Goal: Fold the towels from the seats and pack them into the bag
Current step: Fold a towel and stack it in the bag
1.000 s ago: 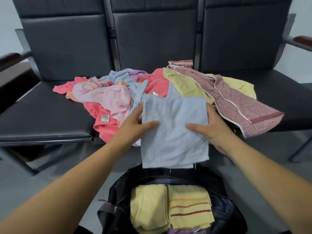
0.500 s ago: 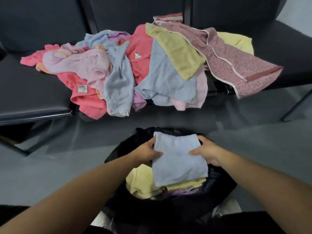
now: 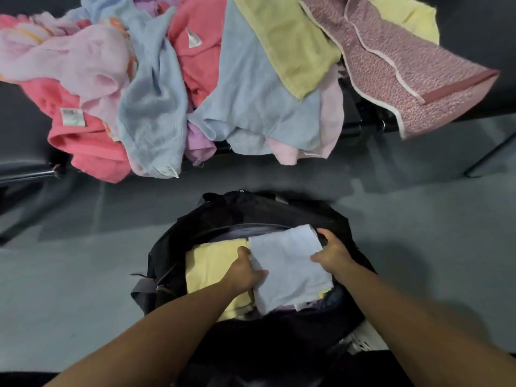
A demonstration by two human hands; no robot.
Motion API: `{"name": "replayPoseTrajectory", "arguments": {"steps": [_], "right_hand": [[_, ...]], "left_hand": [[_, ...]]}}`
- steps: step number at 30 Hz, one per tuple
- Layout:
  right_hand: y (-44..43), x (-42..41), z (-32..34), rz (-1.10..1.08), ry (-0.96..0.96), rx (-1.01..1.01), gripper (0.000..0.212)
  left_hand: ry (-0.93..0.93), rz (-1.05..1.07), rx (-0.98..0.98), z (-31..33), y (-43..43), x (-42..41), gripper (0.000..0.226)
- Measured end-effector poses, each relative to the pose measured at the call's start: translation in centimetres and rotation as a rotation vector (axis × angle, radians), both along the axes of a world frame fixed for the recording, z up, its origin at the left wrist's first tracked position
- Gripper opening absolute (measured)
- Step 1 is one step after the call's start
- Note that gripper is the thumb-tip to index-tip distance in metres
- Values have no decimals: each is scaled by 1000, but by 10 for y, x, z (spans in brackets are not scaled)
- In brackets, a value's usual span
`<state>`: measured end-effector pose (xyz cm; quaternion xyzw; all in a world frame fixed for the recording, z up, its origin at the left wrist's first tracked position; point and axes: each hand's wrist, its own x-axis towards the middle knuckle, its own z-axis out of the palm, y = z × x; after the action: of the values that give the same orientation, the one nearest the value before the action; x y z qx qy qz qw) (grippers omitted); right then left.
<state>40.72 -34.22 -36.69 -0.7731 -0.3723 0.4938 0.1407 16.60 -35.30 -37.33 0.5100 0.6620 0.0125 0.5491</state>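
A folded light blue towel point(image 3: 287, 263) lies inside the open black bag point(image 3: 251, 210) on the floor, on top of a folded yellow towel point(image 3: 212, 263). My left hand point(image 3: 245, 270) grips the blue towel's left edge, thumb on top. My right hand point(image 3: 333, 254) grips its right edge. A heap of unfolded towels point(image 3: 195, 79) in pink, blue, coral, yellow-green and purple covers the black seats above.
A long mauve towel point(image 3: 405, 76) hangs over the seat edge at the upper right. Black seats point(image 3: 22, 129) with metal frames run along the top. Grey floor point(image 3: 69, 275) surrounds the bag. A white object point(image 3: 363, 339) lies by the bag's right side.
Both hands carried the folded blue towel from in front of the seats down into the bag, onto the yellow towel. The view tilted downward.
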Motion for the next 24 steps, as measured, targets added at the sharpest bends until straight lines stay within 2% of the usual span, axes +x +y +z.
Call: {"name": "replayPoseTrajectory", "arguments": {"steps": [3, 6, 9, 10, 12, 14, 16, 19, 24], "right_hand": [[-8, 1, -7, 34, -103, -184, 65], [-12, 0, -10, 64, -123, -264, 55], [-12, -3, 0, 119, -193, -260, 25], [-11, -3, 7, 144, -237, -242, 15], [-2, -4, 26, 211, -321, -179, 28], [15, -9, 60, 286, -340, -111, 28], [37, -20, 96, 336, -277, -15, 18], [62, -41, 162, 302, -85, 128, 14], [93, -65, 264, 424, -20, 318, 6]], "left_hand": [[89, -2, -8, -8, -6, 7, 52], [130, 25, 56, -7, 1, 8, 46], [155, -37, 68, 4, 10, 4, 46], [196, -101, 85, 12, 14, 3, 39], [278, -265, 152, 37, 28, 3, 19], [288, -347, 232, 73, 48, 4, 15], [281, -383, 332, 115, 68, 3, 19], [236, -366, 452, 184, 92, -1, 11], [427, -424, 666, 285, 121, -20, 17]]}}
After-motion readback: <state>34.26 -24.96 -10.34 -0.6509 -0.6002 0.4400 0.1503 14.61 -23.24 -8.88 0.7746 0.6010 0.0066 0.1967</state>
